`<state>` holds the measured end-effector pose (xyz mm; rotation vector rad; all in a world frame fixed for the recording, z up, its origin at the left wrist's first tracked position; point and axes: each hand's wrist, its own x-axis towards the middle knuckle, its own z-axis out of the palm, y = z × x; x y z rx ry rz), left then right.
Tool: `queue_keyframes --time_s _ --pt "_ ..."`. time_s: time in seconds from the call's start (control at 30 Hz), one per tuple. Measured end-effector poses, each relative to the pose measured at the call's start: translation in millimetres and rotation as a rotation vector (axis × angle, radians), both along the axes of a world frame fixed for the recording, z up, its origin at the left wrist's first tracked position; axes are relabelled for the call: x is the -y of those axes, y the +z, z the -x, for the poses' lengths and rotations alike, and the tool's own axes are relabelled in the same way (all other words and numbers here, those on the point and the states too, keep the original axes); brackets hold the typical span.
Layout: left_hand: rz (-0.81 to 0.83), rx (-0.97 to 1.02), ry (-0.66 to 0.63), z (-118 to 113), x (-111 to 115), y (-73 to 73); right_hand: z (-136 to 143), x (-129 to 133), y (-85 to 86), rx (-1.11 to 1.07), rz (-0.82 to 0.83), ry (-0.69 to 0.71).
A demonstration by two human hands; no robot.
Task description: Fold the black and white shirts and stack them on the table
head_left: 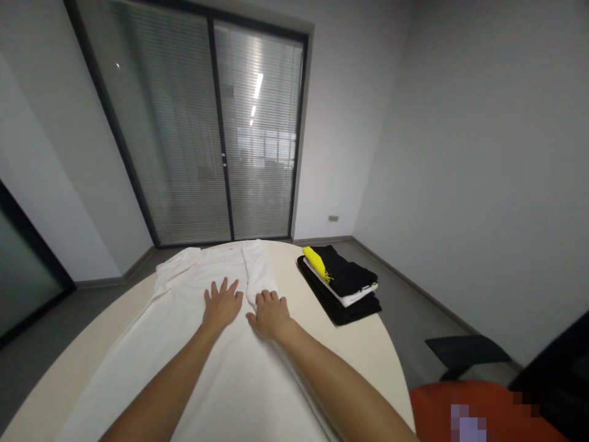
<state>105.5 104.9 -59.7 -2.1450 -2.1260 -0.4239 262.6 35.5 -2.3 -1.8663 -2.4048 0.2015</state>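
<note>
A white garment (pixel 184 331) lies spread over the round table, reaching from its far edge to the bottom of the view. Along its right side, a strip of the cloth is folded over near the far end. My left hand (pixel 223 304) rests on the middle of the cloth with its fingers spread. Close to its right, my right hand (pixel 270 312) touches the garment's right part by the folded strip, fingers slightly bent and apart. Neither hand has anything gripped in it.
On the cream round table (pixel 368 353), a stack of folded black and white clothes (pixel 345 276) with a yellow patch sits at the right. A red chair (pixel 464 408) with a black armrest (pixel 467 351) stands at the lower right. Glass doors (pixel 257 184) are beyond the table.
</note>
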Motion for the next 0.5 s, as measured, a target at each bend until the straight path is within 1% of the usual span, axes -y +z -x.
queue_keyframes --time_s 0.1,0.2,0.27,0.37,0.43,0.5 --pt "-0.052 0.000 -0.054 -4 0 8.2 -6 -3 -4.8 -0.032 -0.025 -0.002" --pt "-0.076 -0.018 -0.118 -2 11 11.5 -12 -4 -9.3 -0.072 -0.005 0.025" --pt "-0.085 -0.036 -0.133 2 23 9.0 -18 -4 -10.0 -0.088 0.026 0.049" --pt "-0.113 -0.059 -0.127 11 39 1.6 -25 -3 -5.4 -0.101 0.111 0.104" --pt "-0.131 -0.053 -0.143 16 46 -1.8 -27 -1 -0.4 -0.096 0.154 0.139" --pt "-0.134 -0.023 -0.190 19 48 -2.4 -27 1 3.3 -0.083 0.166 0.160"
